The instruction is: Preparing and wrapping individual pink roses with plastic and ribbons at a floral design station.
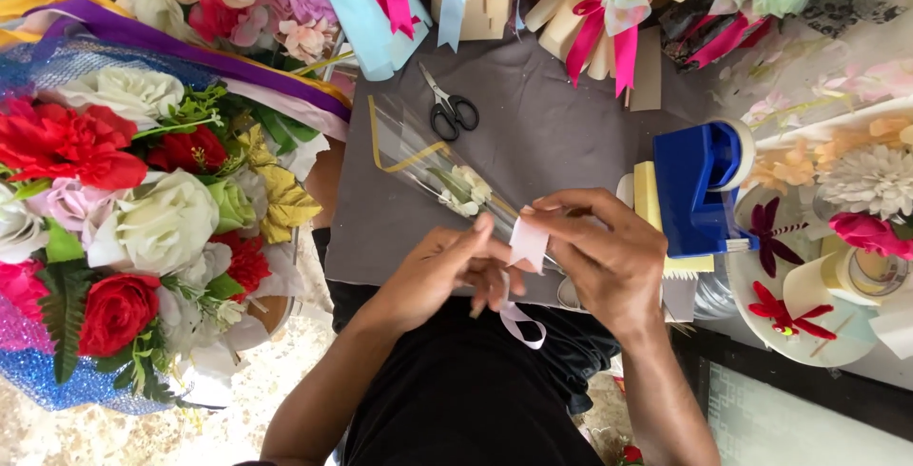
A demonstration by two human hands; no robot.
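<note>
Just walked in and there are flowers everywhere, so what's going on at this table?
A person is working a pale pink ribbon with both hands: the left hand and right hand pinch it together, its tail looping down. Just behind them lies a clear cone sleeve holding a small white flower, on a grey board. Black scissors and a blue tape dispenser sit nearby, with artificial flower arrangements around.

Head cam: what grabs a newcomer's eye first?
Centre frame, both hands, left hand and right hand, pinch a pale pink ribbon over a clear-wrapped white flower on the grey table. A big red-and-white flower arrangement fills the left; a blue tape dispenser stands right, black scissors above.
</note>
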